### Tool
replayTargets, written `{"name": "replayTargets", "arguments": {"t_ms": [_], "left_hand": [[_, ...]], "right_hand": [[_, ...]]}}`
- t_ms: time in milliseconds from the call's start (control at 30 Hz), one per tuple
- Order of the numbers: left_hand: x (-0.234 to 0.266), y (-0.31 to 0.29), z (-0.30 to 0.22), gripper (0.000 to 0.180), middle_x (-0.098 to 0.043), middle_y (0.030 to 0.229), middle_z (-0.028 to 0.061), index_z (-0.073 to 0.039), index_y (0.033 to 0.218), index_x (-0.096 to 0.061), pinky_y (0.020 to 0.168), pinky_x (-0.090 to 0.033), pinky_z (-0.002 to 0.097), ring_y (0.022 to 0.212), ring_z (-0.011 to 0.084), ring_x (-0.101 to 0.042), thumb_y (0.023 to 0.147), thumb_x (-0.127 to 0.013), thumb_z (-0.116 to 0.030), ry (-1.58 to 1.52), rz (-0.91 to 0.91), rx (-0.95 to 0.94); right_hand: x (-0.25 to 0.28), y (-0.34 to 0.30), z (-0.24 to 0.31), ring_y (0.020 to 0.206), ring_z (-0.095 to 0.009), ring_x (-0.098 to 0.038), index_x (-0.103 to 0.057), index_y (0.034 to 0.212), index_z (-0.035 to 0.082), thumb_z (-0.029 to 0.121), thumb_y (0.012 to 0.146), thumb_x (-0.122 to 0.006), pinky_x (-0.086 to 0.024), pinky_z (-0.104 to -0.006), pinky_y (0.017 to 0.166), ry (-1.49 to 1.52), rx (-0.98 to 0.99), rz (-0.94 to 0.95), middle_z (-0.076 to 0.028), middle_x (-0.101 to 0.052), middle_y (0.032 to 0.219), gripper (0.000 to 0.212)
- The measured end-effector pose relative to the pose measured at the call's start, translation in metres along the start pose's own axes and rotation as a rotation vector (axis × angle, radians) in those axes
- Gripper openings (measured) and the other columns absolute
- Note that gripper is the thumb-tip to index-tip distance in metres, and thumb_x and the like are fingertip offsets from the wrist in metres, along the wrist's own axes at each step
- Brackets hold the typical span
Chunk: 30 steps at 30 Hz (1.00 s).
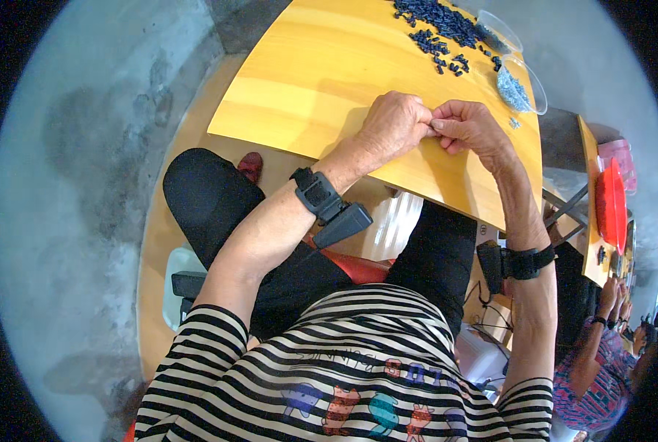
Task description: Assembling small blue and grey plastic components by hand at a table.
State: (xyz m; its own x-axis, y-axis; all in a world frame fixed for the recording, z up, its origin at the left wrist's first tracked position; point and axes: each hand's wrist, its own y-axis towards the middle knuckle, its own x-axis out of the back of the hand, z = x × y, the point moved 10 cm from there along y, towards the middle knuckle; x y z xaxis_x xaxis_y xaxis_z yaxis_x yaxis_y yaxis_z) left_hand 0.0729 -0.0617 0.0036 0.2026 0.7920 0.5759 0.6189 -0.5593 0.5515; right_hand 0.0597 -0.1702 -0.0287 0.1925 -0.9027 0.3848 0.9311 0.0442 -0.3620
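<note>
Over the near part of the yellow wooden table [307,70], my left hand [398,127] and my right hand [470,131] meet fingertip to fingertip. Both are closed in a pinch, and whatever sits between the fingers is too small and too covered to make out. Beyond them, toward the far right, lies a heap of small dark blue pieces [443,23], with several loose ones scattered on its near side. To the right of my right hand, a clear plastic tub [536,88] leans with small silvery-blue parts [513,92] in it. A few such bits [515,123] lie on the wood nearby.
A second clear tub [500,29] stands beside the heap. At the right, a red basin [611,206] and a pink container [617,156] rest on another table [592,184], where another person [594,368] sits. The table's front edge runs just below my wrists. A grey wall rises at left.
</note>
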Motion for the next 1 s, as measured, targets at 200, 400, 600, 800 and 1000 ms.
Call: {"name": "replayTargets", "arguments": {"t_ms": [200, 400, 600, 800, 1000], "left_hand": [[-0.002, -0.001, 0.003, 0.014, -0.059, 0.067, 0.0098, -0.008, 0.077, -0.069, 0.060, -0.046, 0.0371, 0.066, 0.0279, -0.060, 0.073, -0.067, -0.021, -0.070, 0.013, 0.035], [-0.001, -0.001, 0.002, 0.013, -0.059, 0.069, 0.0099, -0.007, 0.075, -0.069, 0.061, -0.046, 0.0376, 0.067, 0.0276, -0.060, 0.072, -0.067, -0.019, -0.056, 0.008, 0.002], [-0.002, -0.002, 0.001, 0.013, -0.060, 0.070, 0.0091, -0.007, 0.075, -0.068, 0.062, -0.047, 0.0375, 0.068, 0.0279, -0.060, 0.071, -0.067, -0.019, -0.062, 0.012, 0.015], [-0.001, -0.003, 0.003, 0.012, -0.061, 0.071, 0.0086, -0.007, 0.074, -0.069, 0.064, -0.048, 0.0363, 0.070, 0.0271, -0.061, 0.071, -0.067, -0.018, -0.034, 0.006, 0.012], [-0.004, -0.002, 0.006, 0.009, -0.061, 0.070, 0.0090, -0.008, 0.073, -0.069, 0.065, -0.049, 0.0367, 0.068, 0.0283, -0.061, 0.069, -0.066, -0.016, -0.088, 0.021, 0.062]], "right_hand": [[0.002, 0.001, -0.004, 0.060, -0.004, -0.054, -0.062, 0.092, 0.004, 0.017, 0.084, -0.062, -0.047, -0.0174, 0.054, -0.059, -0.011, -0.025, 0.001, -0.061, 0.077, 0.015], [0.006, 0.001, -0.010, 0.059, -0.006, -0.055, -0.064, 0.092, 0.005, 0.021, 0.083, -0.064, -0.046, -0.0187, 0.052, 0.082, 0.023, -0.041, -0.001, -0.062, 0.076, 0.019], [0.020, 0.000, -0.006, 0.057, -0.005, -0.051, -0.062, 0.095, 0.005, 0.035, 0.090, -0.055, -0.044, -0.0179, 0.053, 0.124, 0.013, -0.080, 0.004, -0.056, 0.072, 0.031], [0.028, 0.017, 0.041, 0.084, -0.016, -0.057, -0.057, 0.106, -0.002, 0.045, 0.092, -0.045, -0.047, -0.0283, 0.075, 0.635, 0.417, -0.349, -0.009, -0.060, 0.093, 0.050], [-0.002, 0.031, 0.045, 0.095, -0.020, -0.057, -0.055, 0.112, -0.002, 0.049, 0.093, -0.038, -0.044, -0.0322, 0.085, 0.601, 0.492, -0.363, -0.013, -0.060, 0.103, 0.057]]}}
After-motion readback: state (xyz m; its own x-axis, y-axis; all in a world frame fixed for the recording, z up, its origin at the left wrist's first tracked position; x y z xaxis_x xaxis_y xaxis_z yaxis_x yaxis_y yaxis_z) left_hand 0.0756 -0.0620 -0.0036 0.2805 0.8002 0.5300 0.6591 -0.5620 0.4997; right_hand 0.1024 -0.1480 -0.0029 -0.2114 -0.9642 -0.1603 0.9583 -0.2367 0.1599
